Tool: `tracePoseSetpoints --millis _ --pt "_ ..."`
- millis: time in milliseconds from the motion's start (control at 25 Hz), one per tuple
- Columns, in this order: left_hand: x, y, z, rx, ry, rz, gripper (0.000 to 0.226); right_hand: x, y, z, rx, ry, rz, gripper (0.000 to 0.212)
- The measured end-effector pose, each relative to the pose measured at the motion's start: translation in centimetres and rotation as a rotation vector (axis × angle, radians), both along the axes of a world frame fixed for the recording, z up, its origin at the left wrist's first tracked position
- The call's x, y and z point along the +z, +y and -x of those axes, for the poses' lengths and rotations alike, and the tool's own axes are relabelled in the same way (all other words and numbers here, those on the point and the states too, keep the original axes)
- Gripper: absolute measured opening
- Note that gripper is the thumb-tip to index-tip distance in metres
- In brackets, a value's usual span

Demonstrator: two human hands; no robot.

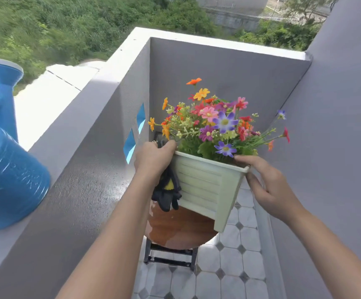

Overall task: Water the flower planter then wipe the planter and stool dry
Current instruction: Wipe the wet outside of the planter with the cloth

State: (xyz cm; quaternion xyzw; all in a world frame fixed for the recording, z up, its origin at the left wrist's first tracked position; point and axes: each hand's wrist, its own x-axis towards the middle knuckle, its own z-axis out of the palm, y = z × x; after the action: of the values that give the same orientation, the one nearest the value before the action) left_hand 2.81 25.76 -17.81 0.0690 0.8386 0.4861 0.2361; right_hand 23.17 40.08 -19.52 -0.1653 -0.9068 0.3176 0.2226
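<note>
Pale green plastic planter [205, 186], box-shaped with slatted, ribbed sides and a flat rolled rim, is held tilted above a round brown wooden stool [175, 229]. Its lowest corner hangs over the seat's right edge. Whether that corner touches the seat cannot be told from this angle. The planter is filled with a dense bunch of small daisy-like flowers [218, 124] in orange, pink, red and purple on thin green stems.

The left hand [153, 160] is clenched around the planter's left rim, the thumb laid over the top edge. A limp black cloth with a yellow patch [167, 195] is pinned under the same hand and hangs crumpled against the planter's side. The right hand [268, 186] grasps the right corner, with the thumb laid along the rim and the fingers curled behind the wall.

The stool's seat is glossy, with what appears to be a wet sheen, and is carried on a black metal frame. A floor of white octagonal tiles with small grey diamond insets [229, 266] lies beneath it.

At the left, a blue ribbed plastic watering can [6, 169] with a flared rose is set on a grey rough-rendered parapet ledge [78, 201], well apart from the planter. Two blue diamond shapes [129, 145] are seen on the inner wall.
</note>
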Motion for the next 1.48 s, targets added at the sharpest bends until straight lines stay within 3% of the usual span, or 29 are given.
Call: tracePoseSetpoints --millis 200,480,760,1000,1200,1400,1480 --pt "1.1 1.0 -1.6 -0.001 0.144 0.095 0.041 2.2 -3.8 1.3 -0.098 -0.126 -0.404 0.057" --pt "2.3 1.9 -3.8 0.069 0.229 0.148 0.042 1.6 -5.0 5.9 -0.323 -0.200 -0.650 0.039" --pt "2.8 1.8 -8.7 -0.028 0.511 0.043 0.045 0.4 -2.2 3.6 -0.400 0.095 -0.481 0.034" --pt "-0.2 2.7 -9.8 -0.179 0.620 -0.458 0.031 0.1 0.6 0.4 -0.318 0.207 -0.279 0.043" --pt "-2.8 5.3 -6.7 -0.225 0.629 -0.440 0.033 -0.7 1.5 -0.7 -0.306 0.297 -0.234 0.040" --pt "-4.5 7.4 -3.8 -0.005 0.392 -0.249 0.025 -1.0 1.8 -0.4 -0.289 0.285 -0.267 0.035" --pt "-3.6 6.6 -5.3 -0.004 0.368 -0.319 0.017 -0.9 2.2 -0.2 -0.301 0.288 -0.271 0.036"
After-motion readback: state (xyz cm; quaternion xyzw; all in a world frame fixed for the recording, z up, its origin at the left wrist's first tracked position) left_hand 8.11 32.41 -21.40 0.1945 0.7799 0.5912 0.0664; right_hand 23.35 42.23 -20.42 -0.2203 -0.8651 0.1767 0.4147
